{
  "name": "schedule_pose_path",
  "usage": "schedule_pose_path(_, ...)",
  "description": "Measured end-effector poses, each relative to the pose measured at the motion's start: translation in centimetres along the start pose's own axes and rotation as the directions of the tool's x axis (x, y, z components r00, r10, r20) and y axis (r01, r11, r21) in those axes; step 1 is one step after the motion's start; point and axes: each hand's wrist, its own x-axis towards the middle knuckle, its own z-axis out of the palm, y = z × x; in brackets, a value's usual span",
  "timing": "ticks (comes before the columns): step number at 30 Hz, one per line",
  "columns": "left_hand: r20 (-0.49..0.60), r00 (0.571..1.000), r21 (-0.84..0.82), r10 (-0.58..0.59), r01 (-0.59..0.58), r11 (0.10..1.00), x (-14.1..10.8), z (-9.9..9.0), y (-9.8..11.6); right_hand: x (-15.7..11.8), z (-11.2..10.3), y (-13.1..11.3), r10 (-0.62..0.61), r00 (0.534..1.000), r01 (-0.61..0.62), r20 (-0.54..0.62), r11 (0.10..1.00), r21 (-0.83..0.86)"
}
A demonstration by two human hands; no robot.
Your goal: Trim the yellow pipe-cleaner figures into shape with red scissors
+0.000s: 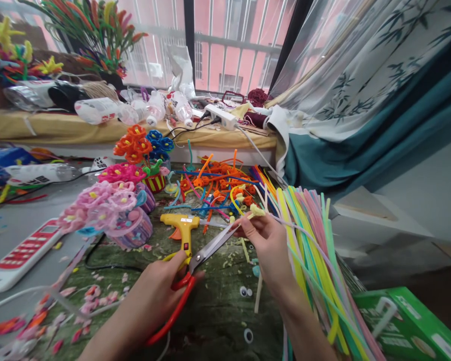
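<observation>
My left hand [150,291] is closed round the handles of red-handled scissors [210,246], whose blades point up and to the right. The blade tips reach the fingertips of my right hand [272,245]. That hand pinches a pale yellow fuzzy pipe cleaner piece [257,210] between thumb and fingers. Whether the blades touch the piece, I cannot tell. Just behind the scissors lies a yellow hot glue gun [179,220], its nozzle toward the right hand. Small yellow trimmings and googly eyes [248,336] are scattered on the dark green mat [210,321].
Bundled coloured pipe cleaners [304,215] lie right of my right hand, above a green box [417,321]. Orange pipe cleaner pieces [221,175] are heaped behind. Fuzzy pink flowers [101,203] in a pot and a white remote-like device [26,255] are on the left. A power strip [221,116] sits on the sill.
</observation>
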Motion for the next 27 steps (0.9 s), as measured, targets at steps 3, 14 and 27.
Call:
schedule_pose_path(3,0.024,1.0,0.01,-0.013,0.012,1.0,0.01,-0.05,0.12,-0.02,-0.05,0.08,-0.012,1.0,0.012,0.003,1.0,-0.022)
schedule_pose_path(14,0.003,1.0,0.002,-0.005,0.005,1.0,-0.12,0.09,-0.25,-0.06,-0.04,0.32,-0.03,0.999,0.03,0.023,1.0,-0.004)
schedule_pose_path(27,0.001,1.0,0.0,0.03,-0.03,1.0,-0.04,0.07,-0.32,-0.26,0.2,0.11,-0.045,0.999,0.045,-0.009,0.998,-0.035)
